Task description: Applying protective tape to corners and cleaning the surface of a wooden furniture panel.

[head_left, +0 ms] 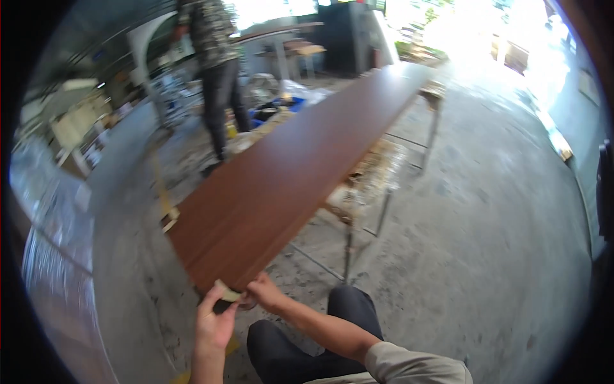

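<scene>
Board point(288, 173), long, reddish-brown and softly shiny, rests on metal-legged stands point(348, 253), its near end at the hands. Thumb and fingers of the left hand point(214, 325) pinch a pale strip point(230, 295) there; the right hand point(264, 292) curls beside it, its grip too blurred to tell. Beyond, a blue bin point(295, 102), partly hidden by the board, contains dark items point(265, 112). A co-worker point(214, 35) is cut off above the shoulders.

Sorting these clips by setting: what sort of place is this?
Probably a workshop: a long brown panel rests on metal-legged stands, with plastic wrapping at left and a bare grey floor.
</scene>
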The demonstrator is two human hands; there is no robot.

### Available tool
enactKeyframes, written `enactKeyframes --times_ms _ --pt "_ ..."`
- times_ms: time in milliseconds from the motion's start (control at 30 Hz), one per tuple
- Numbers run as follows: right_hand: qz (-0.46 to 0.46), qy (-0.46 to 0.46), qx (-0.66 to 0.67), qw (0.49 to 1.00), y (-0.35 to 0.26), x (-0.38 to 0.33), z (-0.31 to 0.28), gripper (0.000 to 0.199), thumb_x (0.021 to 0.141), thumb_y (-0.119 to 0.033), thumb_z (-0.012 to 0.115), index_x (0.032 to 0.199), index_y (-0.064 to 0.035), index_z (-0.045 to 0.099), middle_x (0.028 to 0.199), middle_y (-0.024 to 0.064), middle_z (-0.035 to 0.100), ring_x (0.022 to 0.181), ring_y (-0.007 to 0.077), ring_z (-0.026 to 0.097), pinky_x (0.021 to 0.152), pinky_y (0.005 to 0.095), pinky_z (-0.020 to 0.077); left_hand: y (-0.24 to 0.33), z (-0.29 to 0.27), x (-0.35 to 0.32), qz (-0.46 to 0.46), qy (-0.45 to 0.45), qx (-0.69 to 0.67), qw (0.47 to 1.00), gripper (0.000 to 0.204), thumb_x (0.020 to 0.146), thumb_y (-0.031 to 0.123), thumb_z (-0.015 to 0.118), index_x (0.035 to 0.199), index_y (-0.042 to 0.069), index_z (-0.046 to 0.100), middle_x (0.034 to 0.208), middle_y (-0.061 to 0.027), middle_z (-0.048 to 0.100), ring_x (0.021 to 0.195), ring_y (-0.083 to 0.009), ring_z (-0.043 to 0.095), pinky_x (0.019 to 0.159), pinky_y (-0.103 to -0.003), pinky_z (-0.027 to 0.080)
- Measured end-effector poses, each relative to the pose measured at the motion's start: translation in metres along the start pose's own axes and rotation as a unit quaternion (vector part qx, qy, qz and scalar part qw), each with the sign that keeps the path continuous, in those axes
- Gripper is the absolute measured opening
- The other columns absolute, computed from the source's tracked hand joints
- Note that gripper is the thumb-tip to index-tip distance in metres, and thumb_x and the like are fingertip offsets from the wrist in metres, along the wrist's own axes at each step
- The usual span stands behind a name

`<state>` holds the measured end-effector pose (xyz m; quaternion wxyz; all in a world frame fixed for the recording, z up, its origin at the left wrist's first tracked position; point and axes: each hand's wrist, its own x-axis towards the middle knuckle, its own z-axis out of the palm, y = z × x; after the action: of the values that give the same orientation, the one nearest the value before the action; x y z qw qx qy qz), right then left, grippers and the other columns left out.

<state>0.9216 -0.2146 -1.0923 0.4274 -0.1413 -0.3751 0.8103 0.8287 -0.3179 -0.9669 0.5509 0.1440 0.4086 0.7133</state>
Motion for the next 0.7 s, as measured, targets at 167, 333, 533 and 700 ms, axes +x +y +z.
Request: enactKeyframes --times_ms 167,333,533,700 --pt "0.030 0.163 -0.036 0.986 0.037 0.026 -0.032 0.021 0.099 -0.018 0.059 0.109 -0.0020 0.068 0.086 0.0015 0.066 0.065 0.0106 0.057 0.059 0.0274 0.0469 0.004 0.003 -0.004 -0.008 0.014 0.027 1.000 0.023 0.092 0.011 0.073 0.113 0.005 0.067 0.109 -0.0058 0.069 0.104 -0.0222 0.066 0.088 -0.044 0.058" --pt "0.116 0.231 -0.047 0.965 0.074 -0.055 -0.078 0.018 0.101 -0.025 0.064 0.103 -0.0076 0.066 0.072 -0.0028 0.052 0.059 0.0087 0.049 0.052 0.0259 0.0387 0.009 0.008 -0.013 -0.052 0.022 -0.020 0.998 0.021 0.090 0.006 0.072 0.110 0.002 0.066 0.110 -0.0090 0.068 0.105 -0.0252 0.066 0.096 -0.051 0.058" --pt "0.102 0.243 -0.146 0.954 0.066 -0.123 -0.084 0.018 0.103 -0.026 0.063 0.099 -0.0091 0.066 0.070 -0.0031 0.056 0.055 0.0058 0.048 0.049 0.0239 0.0354 0.014 0.011 0.000 -0.066 0.054 -0.070 0.994 0.025 0.091 0.009 0.072 0.113 0.003 0.064 0.120 -0.0140 0.062 0.116 -0.0327 0.062 0.102 -0.061 0.053" --pt "0.126 0.021 -0.234 0.964 -0.019 -0.157 -0.049 0.024 0.107 -0.019 0.058 0.118 0.0004 0.067 0.081 -0.0021 0.062 0.070 0.0046 0.053 0.062 0.0218 0.0424 0.018 0.019 0.005 -0.053 0.003 -0.065 0.996 0.052 0.096 0.033 0.072 0.137 0.007 0.054 0.134 -0.0143 0.060 0.123 -0.0315 0.060 0.104 -0.058 0.051"
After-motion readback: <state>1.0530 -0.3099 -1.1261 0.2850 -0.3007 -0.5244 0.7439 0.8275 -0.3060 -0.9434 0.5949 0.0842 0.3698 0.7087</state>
